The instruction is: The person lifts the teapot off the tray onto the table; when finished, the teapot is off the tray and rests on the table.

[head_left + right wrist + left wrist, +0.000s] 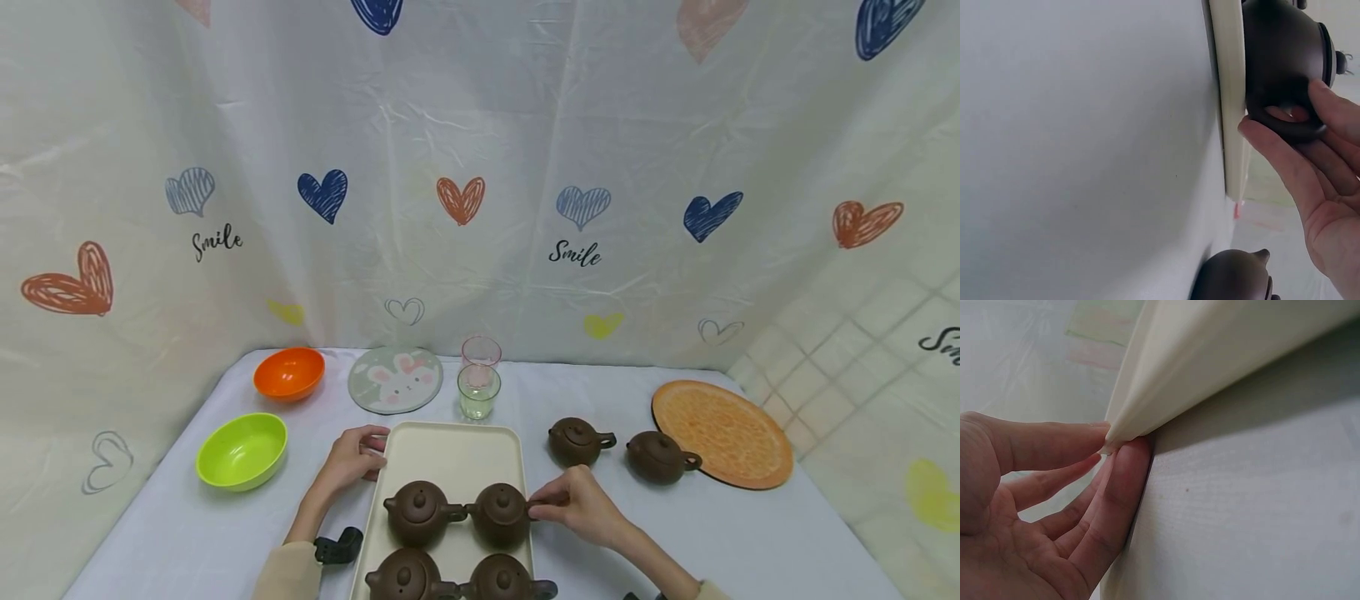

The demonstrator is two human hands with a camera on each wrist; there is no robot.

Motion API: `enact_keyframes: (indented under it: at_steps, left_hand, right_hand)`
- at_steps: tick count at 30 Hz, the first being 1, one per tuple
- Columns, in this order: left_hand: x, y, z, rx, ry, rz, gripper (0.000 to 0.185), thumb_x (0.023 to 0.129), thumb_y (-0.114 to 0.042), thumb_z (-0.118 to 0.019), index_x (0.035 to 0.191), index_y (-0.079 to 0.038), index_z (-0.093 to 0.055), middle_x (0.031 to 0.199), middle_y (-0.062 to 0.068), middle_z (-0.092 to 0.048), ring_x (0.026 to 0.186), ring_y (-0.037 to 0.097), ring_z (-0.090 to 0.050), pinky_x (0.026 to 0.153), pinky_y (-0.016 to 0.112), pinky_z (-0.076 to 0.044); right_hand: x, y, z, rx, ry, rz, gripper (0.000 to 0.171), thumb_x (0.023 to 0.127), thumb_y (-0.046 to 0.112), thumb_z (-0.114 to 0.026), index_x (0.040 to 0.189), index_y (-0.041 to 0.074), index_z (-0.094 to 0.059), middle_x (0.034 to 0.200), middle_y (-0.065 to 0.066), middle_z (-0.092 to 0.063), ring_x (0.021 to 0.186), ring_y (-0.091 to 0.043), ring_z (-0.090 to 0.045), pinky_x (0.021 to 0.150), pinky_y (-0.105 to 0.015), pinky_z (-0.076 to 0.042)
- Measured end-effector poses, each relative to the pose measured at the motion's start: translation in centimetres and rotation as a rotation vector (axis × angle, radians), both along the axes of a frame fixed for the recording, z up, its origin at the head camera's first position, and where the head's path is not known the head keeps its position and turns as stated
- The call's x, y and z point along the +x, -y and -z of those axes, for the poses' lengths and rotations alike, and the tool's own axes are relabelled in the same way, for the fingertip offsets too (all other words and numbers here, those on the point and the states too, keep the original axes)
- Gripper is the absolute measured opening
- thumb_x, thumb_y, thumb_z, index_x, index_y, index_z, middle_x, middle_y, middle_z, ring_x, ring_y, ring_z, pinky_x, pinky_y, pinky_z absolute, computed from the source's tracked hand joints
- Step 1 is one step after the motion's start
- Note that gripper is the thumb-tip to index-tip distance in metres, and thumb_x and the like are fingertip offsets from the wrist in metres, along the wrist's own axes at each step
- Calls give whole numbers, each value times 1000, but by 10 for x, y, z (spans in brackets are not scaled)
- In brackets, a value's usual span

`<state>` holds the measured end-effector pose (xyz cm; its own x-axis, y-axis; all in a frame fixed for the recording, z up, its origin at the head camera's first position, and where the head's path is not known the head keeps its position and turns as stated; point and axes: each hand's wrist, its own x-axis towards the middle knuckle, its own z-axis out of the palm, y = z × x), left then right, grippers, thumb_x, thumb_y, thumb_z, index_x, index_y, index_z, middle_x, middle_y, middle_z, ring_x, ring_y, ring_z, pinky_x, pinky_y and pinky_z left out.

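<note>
R hand [581, 506] pinching handle of teapot [500, 514], lower centre of frame, on tray [450, 454], for placement control. L hand [354, 457] fingertips gripping tray's left edge, steadying it.

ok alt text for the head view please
A right hand pinches the handle of a brown teapot on a cream tray holding four teapots, while the left hand grips the tray's edge. Two more teapots, bowls and glasses sit nearby.

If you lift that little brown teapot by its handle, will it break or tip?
The teapot looks like clay, so probably rigid and breakable if dropped. The right hand pinches its loop handle, so it may tilt spout-down.
</note>
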<state>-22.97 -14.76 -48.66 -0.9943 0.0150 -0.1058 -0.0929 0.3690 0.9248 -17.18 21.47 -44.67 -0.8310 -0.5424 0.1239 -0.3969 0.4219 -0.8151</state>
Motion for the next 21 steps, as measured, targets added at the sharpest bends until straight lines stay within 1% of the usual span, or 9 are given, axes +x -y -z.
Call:
enact_keyframes:
  at_steps: [5,7,10,17,21]
  left_hand:
    - [0,0,-1,-7,0,1,45,74,5,-65,119,2,-62,95,12,-65,72,18,-65,58,34,-59]
    - [0,0,-1,-12,1,0,45,74,5,-65,120,2,-62,95,12,-65,72,18,-65,58,34,-59]
    - [0,-1,0,-12,4,-1,46,74,5,-65,120,2,-61,94,12,-65,70,18,-64,57,33,-59]
    - [1,-1,1,-15,5,1,46,75,5,-65,120,2,-61,94,12,-65,69,18,-63,58,33,-59]
    - [0,0,0,-10,-2,-2,46,75,6,-65,120,2,-61,94,12,-65,69,18,-64,57,33,-59]
  right_hand:
    - [1,-5,-4,-23,7,1,17,81,11,-74,90,-3,-75,85,-9,-74,76,-7,-69,63,-21,-57]
    - [1,-9,-8,-37,22,-4,17,82,10,-73,91,-4,-75,86,-10,-74,77,-8,-70,64,-22,-57]
    - [0,-17,-14,-43,19,-22,18,83,9,-72,93,-5,-74,87,-12,-74,78,-8,-70,65,-23,-58]
    - [-3,-46,-34,-43,-93,-48,18,83,8,-71,93,-7,-73,85,-12,-74,75,-8,-70,60,-26,-58]
    - [-4,-65,-42,-28,-111,-27,17,83,7,-71,93,-6,-74,85,-11,-74,74,-8,-70,60,-27,-59]
